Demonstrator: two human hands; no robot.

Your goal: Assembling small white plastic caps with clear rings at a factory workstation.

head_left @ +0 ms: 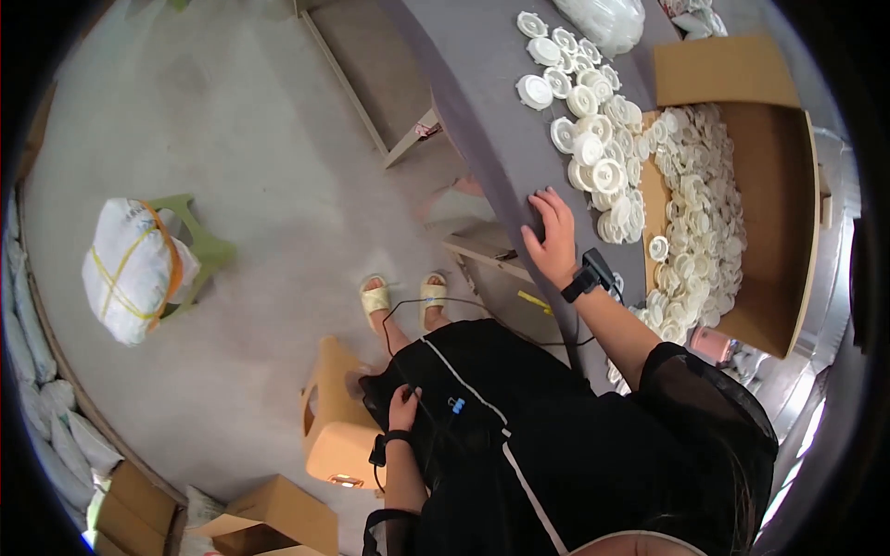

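My right hand (553,236) lies flat on the edge of the grey tabletop (501,102), fingers stretched out and holding nothing. Just beyond it is a loose pile of round white plastic caps (603,171), some face up and some on their sides. Lower down, my left hand (403,408) is against my black clothing (501,371), its fingers curled in beside a thin black cable (473,304). Whether the cable or the cloth is between those fingers cannot be made out. A small blue clip (456,406) sits on the clothing nearby.
An open cardboard box (774,222) with many more white caps stands on the right, beside a clear plastic bag (607,20). A peach-coloured chair (345,422) is by my left arm. Farther left, a white sack (130,269) leans on a green stool (209,250).
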